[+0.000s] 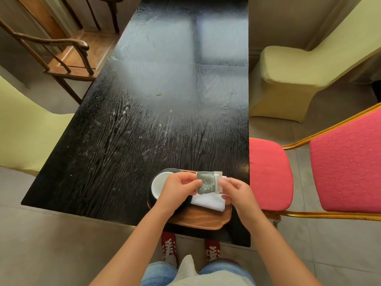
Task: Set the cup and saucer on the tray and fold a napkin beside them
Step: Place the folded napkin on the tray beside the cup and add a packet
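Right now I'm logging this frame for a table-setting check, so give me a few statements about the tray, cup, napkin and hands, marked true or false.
1. The cup is on the wooden tray. True.
2. Both hands hold a small grey-green packet. True: the left hand and right hand each pinch one side of it.
3. The white napkin lies on the floor. False: it lies on the tray, right of the cup.
4. The cup is full of coffee. False: its white inside looks empty.
5. The tray is at the table's far end. False: it is at the near edge of the table, by the person.
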Tool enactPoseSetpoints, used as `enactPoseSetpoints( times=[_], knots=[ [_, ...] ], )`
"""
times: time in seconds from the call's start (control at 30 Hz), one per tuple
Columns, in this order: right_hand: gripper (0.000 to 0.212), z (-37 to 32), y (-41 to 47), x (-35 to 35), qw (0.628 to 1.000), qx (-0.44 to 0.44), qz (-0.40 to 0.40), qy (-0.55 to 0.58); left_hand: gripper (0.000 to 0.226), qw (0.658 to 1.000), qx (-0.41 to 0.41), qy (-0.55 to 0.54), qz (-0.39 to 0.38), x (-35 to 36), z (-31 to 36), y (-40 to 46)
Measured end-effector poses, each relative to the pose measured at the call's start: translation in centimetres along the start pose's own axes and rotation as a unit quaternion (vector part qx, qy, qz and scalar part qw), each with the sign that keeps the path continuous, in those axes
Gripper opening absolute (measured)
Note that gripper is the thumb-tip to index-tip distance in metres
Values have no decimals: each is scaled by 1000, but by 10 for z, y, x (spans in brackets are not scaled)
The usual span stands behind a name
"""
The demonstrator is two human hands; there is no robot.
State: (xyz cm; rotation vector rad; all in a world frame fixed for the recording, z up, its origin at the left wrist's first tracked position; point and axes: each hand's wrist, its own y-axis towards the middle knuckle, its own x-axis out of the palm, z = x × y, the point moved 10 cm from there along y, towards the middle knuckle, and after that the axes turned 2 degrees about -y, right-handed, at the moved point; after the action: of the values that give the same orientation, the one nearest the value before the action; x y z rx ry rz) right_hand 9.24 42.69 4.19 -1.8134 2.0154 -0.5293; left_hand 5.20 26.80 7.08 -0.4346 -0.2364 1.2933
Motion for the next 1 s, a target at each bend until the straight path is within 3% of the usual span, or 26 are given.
enactPoseSetpoints(
  times=[0.17,0.43,0.57,1.0],
  knots=[
    [10,5,-6,-8,999,-13,41,3,16,999,13,47,12,-4,-13,-4],
    [4,7,-16,-10,994,-21,110,8,19,1000,9,-7,8,-7,-27,-13],
    [10,12,-33,-3,989,-17,148,-3,13,998,37,54,11,-18,-32,-19],
    [11,101,-63,6,955,96,280,-7,17,994,-26,97,30,-10,-108,-40]
  ],
)
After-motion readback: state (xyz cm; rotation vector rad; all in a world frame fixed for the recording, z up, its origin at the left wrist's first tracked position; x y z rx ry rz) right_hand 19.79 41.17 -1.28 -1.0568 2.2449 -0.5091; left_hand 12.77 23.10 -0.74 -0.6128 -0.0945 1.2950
